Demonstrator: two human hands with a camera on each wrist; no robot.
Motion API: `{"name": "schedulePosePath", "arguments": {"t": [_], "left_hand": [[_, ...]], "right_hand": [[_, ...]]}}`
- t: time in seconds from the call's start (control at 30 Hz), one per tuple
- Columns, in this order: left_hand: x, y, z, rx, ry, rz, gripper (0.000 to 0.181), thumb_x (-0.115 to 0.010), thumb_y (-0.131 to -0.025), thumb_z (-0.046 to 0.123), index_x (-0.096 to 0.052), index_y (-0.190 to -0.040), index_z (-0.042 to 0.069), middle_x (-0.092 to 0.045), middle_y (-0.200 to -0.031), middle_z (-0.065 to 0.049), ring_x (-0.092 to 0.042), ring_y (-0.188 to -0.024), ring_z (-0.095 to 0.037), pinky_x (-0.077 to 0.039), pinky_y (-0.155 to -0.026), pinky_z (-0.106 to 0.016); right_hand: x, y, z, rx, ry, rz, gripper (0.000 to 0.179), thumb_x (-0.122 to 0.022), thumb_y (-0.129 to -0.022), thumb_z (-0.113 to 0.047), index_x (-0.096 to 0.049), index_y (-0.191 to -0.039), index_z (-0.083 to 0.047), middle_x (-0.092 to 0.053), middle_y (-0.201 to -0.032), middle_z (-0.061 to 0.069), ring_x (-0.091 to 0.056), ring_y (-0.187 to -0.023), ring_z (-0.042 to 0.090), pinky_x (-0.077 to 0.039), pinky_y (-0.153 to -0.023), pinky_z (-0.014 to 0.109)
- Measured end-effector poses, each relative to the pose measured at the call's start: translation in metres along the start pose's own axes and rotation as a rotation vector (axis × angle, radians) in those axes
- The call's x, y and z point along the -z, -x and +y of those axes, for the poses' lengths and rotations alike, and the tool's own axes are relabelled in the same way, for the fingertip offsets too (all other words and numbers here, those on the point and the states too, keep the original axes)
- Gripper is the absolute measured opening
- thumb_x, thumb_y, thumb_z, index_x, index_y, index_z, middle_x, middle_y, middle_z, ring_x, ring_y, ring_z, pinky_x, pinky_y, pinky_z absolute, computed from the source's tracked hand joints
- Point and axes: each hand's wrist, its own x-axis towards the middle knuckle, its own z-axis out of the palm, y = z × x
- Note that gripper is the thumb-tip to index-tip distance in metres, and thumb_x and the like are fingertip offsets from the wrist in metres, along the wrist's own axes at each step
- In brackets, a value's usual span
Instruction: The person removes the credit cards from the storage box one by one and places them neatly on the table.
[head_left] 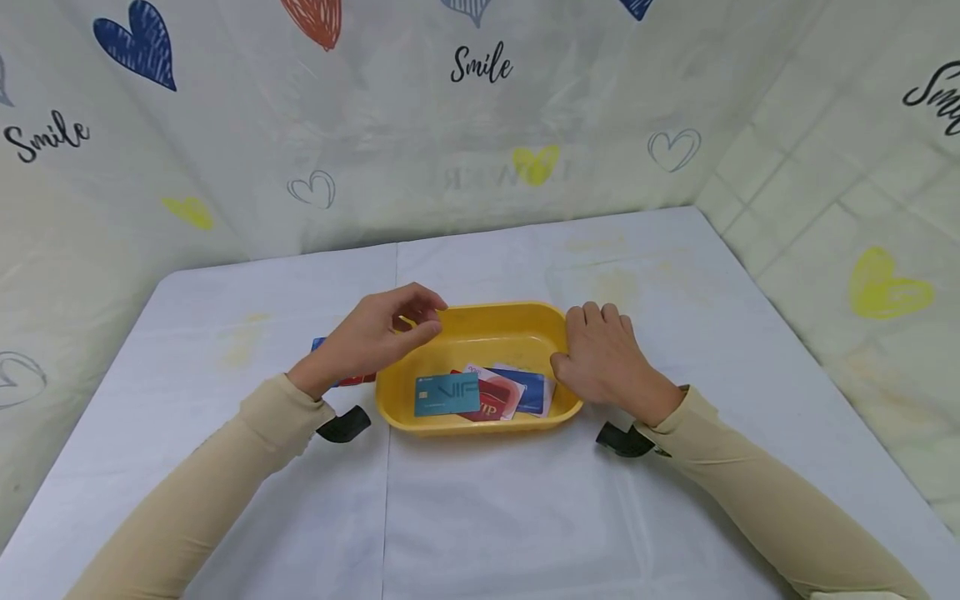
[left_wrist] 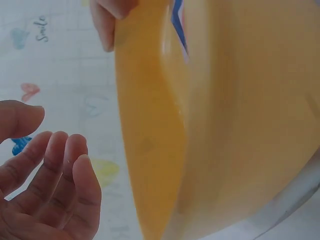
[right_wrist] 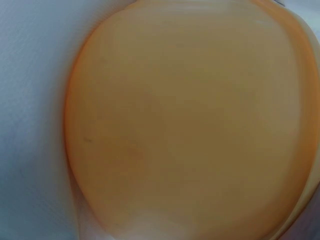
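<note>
My right hand (head_left: 603, 358) grips the right end of a yellow plastic tray (head_left: 480, 321). A teal card (head_left: 435, 404), a red VIP card (head_left: 491, 403) and a blue card (head_left: 532, 392) lie overlapping inside it, toward the near side. Over the tray's left end hovers my left hand (head_left: 382, 329), its fingers loosely curled around nothing; the left wrist view shows the same bare fingers (left_wrist: 55, 175) apart from the rim. The tray's underside (right_wrist: 185, 120) fills most of the right wrist view, where the right hand's hold is hidden.
Beneath the left wrist, partly covered, are a blue item (head_left: 318, 342) and a red item (head_left: 362, 380) on the white tabletop (head_left: 480, 508). Behind stands a light wall covering (head_left: 390, 125) printed with hearts and "Smile". Dark wrist mounts (head_left: 345, 425) hang under both forearms.
</note>
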Motion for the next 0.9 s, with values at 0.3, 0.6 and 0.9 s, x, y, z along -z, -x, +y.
{"name": "schedulePosePath", "arguments": {"t": [0.3, 0.6, 0.9], "left_hand": [[-0.007, -0.003, 0.000, -0.004, 0.014, -0.039, 0.036, -0.068, -0.100, 0.026, -0.062, -0.132, 0.011, -0.070, -0.114, -0.004, -0.065, -0.109, -0.019, -0.058, -0.101, -0.041], [-0.014, -0.006, -0.003, -0.057, -0.023, -0.079, 0.038, -0.070, -0.099, 0.023, -0.061, -0.132, 0.009, -0.068, -0.113, -0.004, -0.065, -0.107, -0.019, -0.059, -0.099, -0.040], [-0.018, -0.008, -0.008, -0.073, -0.020, -0.140, 0.044, -0.073, -0.097, 0.024, -0.059, -0.135, 0.008, -0.068, -0.119, -0.011, -0.066, -0.109, -0.020, -0.060, -0.094, -0.037]], "right_hand": [[0.000, -0.001, 0.000, -0.001, 0.006, -0.008, 0.029, -0.048, -0.093, -0.028, -0.046, -0.102, 0.000, -0.042, -0.092, 0.014, -0.037, -0.093, 0.033, -0.027, -0.076, 0.040], [-0.002, -0.001, 0.001, 0.007, 0.011, 0.008, 0.028, -0.048, -0.092, -0.027, -0.046, -0.101, 0.000, -0.042, -0.091, 0.014, -0.037, -0.092, 0.033, -0.027, -0.075, 0.040], [-0.003, -0.002, 0.001, 0.008, 0.007, 0.008, 0.028, -0.048, -0.092, -0.027, -0.046, -0.100, 0.000, -0.042, -0.091, 0.014, -0.037, -0.091, 0.033, -0.026, -0.074, 0.040]]}}
